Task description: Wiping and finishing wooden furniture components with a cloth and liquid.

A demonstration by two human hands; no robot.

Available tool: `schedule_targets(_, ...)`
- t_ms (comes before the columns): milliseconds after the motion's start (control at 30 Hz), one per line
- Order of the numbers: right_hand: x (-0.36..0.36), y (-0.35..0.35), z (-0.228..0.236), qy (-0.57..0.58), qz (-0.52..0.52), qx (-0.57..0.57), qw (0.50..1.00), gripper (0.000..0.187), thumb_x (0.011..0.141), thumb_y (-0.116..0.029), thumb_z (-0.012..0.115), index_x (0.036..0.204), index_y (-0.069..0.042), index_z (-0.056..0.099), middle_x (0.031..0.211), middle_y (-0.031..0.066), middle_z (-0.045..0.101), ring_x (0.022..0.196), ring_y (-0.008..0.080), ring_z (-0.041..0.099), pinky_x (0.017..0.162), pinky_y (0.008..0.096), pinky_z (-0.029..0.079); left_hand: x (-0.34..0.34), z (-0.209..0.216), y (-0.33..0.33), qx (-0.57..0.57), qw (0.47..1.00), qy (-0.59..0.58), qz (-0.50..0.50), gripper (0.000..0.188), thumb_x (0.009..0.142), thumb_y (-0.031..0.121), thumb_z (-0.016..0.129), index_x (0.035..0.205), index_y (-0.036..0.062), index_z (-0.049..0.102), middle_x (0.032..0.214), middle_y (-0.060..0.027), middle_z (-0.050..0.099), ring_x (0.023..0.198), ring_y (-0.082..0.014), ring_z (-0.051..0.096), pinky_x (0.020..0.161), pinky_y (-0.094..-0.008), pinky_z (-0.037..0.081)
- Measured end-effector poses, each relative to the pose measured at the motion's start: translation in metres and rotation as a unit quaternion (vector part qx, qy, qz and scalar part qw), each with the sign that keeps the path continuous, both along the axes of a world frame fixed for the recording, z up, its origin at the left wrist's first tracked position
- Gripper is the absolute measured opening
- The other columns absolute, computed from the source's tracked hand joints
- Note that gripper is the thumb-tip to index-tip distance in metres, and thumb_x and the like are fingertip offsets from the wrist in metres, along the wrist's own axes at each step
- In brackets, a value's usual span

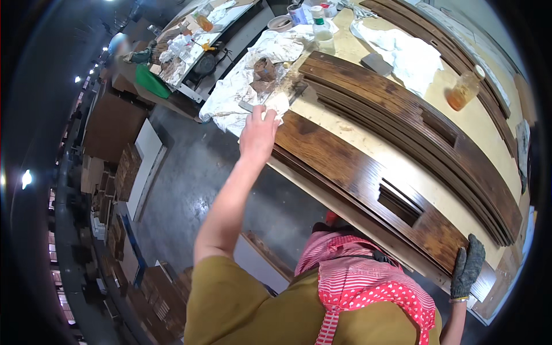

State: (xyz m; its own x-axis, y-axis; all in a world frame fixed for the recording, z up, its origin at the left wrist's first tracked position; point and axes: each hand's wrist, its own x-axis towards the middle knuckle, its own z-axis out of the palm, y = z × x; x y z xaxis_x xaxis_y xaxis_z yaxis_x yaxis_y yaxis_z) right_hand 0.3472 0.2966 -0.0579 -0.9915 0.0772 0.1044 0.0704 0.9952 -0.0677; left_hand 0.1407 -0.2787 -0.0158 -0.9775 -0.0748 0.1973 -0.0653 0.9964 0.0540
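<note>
Brown wooden board (339, 152) lay along the near edge of the bench (351, 125), running from far left to near right, with a rectangular slot towards its right end. The person's left hand (257, 137), bare, was at its far left end, fingers bent closely around a crumpled white wad (277, 106). The right hand (467, 269), in a dark glove, rested at the near right end, thumb apart from the fingers and nothing visibly gripped. Just beyond the board stood a stack of curved brown boards (368, 89) (the top one had a slot as well). Left of that stack, a stained white cloth (221, 100) was spread near a brown container (264, 69). Farther off were a clear bottle (324, 41), a grey block (376, 64), a white rag (405, 57) and, to the right, a bottle of orange liquid (462, 92).
</note>
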Motion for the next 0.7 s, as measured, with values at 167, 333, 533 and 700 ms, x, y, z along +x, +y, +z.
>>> schedule_targets(167, 0.006, 0.017, -0.014, -0.002, 0.002, 0.019, 1.0, 0.037, 0.094, -0.02, 0.051, 0.128, -0.003, 0.055, 0.129, 0.0153, 0.056, 0.123, 0.032, 0.049, 0.109, 0.0415, 0.032, 0.024, -0.012, 0.055, -0.005, 0.947, -0.165, -0.274, 0.032, 0.092, 0.03, 0.052, 0.116, 0.0096, 0.056, 0.119, -0.0131, 0.054, 0.103, -0.0311, 0.057, 0.083, -0.0392, 0.054)
schedule_targets(333, 0.005, 0.014, -0.008, -0.008, -0.008, 0.006, 1.0, 0.037, 0.096, -0.021, 0.048, 0.127, -0.001, 0.055, 0.13, 0.0149, 0.056, 0.124, 0.0311, 0.048, 0.109, 0.0414, 0.032, -0.036, -0.019, -0.019, 0.003, 0.991, -0.034, -0.126, 0.025, 0.093, 0.021, 0.05, 0.115, 0.0094, 0.055, 0.113, -0.0153, 0.05, 0.094, -0.0335, 0.058, 0.072, -0.0397, 0.056)
schedule_targets(533, 0.01, 0.019, -0.005, -0.026, 0.013, 0.028, 0.999, 0.044, 0.096, -0.029, 0.047, 0.127, 0.001, 0.052, 0.13, 0.0168, 0.055, 0.125, 0.0339, 0.045, 0.11, 0.0437, 0.029, -0.011, -0.006, 0.005, 0.065, 0.983, -0.11, -0.134, 0.02, 0.092, 0.019, 0.049, 0.104, 0.006, 0.057, 0.112, -0.0183, 0.05, 0.09, -0.0346, 0.058, 0.072, -0.0454, 0.055)
schedule_targets(700, -0.011, -0.014, 0.011, -0.03, 0.004, 0.046, 0.998, 0.039, 0.095, -0.022, 0.046, 0.128, -0.001, 0.053, 0.13, 0.0185, 0.053, 0.125, 0.0351, 0.045, 0.109, 0.0439, 0.031, -0.046, 0.002, -0.091, 0.106, 0.991, 0.014, -0.08, 0.023, 0.092, 0.016, 0.052, 0.11, 0.0016, 0.055, 0.107, -0.0199, 0.054, 0.095, -0.0382, 0.058, 0.079, -0.0471, 0.046)
